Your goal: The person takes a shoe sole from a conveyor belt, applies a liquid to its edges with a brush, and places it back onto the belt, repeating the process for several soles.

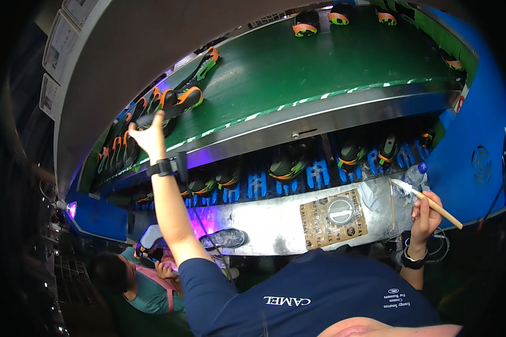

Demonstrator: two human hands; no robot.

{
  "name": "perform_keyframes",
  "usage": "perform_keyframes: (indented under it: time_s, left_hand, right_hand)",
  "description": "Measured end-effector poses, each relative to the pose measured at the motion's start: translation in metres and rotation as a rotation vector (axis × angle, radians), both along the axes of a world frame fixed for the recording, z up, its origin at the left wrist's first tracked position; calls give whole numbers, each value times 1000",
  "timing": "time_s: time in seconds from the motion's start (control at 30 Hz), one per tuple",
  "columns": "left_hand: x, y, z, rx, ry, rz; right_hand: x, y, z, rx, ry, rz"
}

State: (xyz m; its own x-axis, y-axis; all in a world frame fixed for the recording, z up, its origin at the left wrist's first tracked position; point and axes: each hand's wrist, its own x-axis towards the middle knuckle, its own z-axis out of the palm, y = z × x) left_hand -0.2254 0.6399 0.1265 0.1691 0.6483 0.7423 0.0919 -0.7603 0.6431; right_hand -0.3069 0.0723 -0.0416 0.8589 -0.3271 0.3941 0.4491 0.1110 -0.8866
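My left hand (pixel 150 137) reaches out over the green conveyor belt (pixel 275 73), its thumb and fingers around the dark end of a shoe sole (pixel 188 100) with an orange rim. More black, orange and green soles (pixel 117 151) lie close together beside that hand, and another sole (pixel 207 64) rests just beyond it. At the right, my right hand (pixel 426 218) is closed on a brush (pixel 433 206) with a pale wooden handle and white-coated bristles. The brush's tip is above the metal ledge, near a crumpled clear plastic bag (pixel 413 182).
Below the belt, shoes (pixel 287 165) stand on blue holders (pixel 257 184). The metal ledge (pixel 270 224) bears a cardboard piece with a round white lid (pixel 340 210), and a dark shoe (pixel 225 238). A co-worker (pixel 146 281) is at lower left. Several soles (pixel 306 25) lie along the belt's far side.
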Motion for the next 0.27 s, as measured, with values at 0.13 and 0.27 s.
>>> perform_keyframes:
  time_s: [0.13,0.27]
  left_hand:
    - [-24,-6,48,85,-280,-620]
    - [-23,-25,33,227,-182,-757]
  right_hand:
    - [-7,26,-3,-35,-39,17]
    - [-15,54,-7,-45,-40,-13]
